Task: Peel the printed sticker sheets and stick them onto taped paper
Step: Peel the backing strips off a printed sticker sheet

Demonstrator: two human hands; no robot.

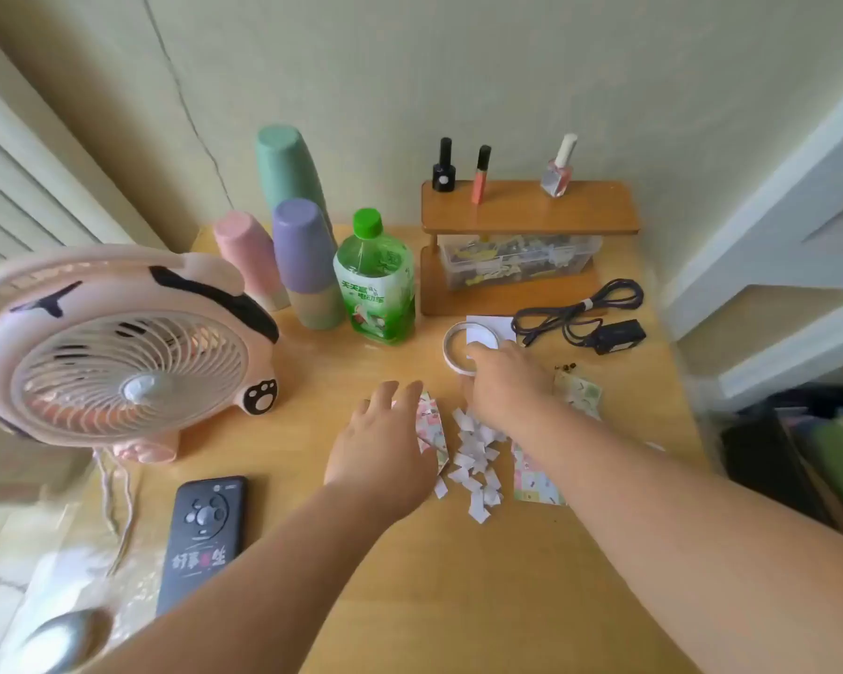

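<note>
Sticker sheets (536, 481) lie on the wooden table (458, 600) beside a heap of white scraps (475, 454). The left hand (385, 449), fingers straight, presses one sheet flat. The right hand (507, 381) touches the tape roll (448, 350) on white paper (500, 325); whether it pinches the rim, I cannot tell.

Two arms and two hands show. The left arm (264, 566) is bare from the edge of the picture to the wrist. The right arm (677, 503) is bare too, and it looks thicker near the edge. Both arms look smooth and round. The left hand (380, 454) is bare, and its fingers (385, 396) look short, with round tips. The right hand (507, 381) is bare too. Most of its fingers are hidden. The picture is too blurry to make out the nails.
</note>
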